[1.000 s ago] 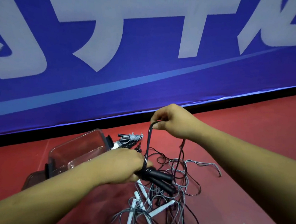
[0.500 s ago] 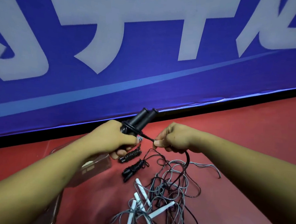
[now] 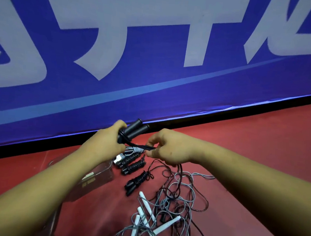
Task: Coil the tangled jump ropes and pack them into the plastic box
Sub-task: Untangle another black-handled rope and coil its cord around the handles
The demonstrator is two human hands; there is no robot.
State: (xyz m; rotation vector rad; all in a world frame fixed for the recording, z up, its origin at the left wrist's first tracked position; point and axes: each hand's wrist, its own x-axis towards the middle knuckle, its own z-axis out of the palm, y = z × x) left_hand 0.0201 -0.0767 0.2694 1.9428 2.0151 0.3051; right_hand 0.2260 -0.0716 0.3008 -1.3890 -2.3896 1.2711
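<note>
the blue banner [image 3: 152,92] behind carries huge pale characters, cut off by the frame and not readable as words. a clear plastic box [image 3: 101,175] lies on the red floor [image 3: 259,152] under the left forearm, with a small whitish sticker [image 3: 89,176] on its wall whose print is too small to read; what is inside the box cannot be told. just to the right of the box lie wound bundles of rope: a grey one [image 3: 133,150] nearest the hands and three black ones [image 3: 137,180] in a row beside it. the left hand [image 3: 104,143] is closed round a pair of black handles [image 3: 137,128], held side by side and sticking up to the right above the fist. from the handles a black rope [image 3: 140,146] runs tight across to the right hand [image 3: 169,148], whose thumb and fingers pinch it, the other fingers curled. below that hand the rope drops to a loose tangle [image 3: 180,199] of black and grey ropes on the floor, near the person, with several white handles [image 3: 145,205] lying in it, apart from both hands.
</note>
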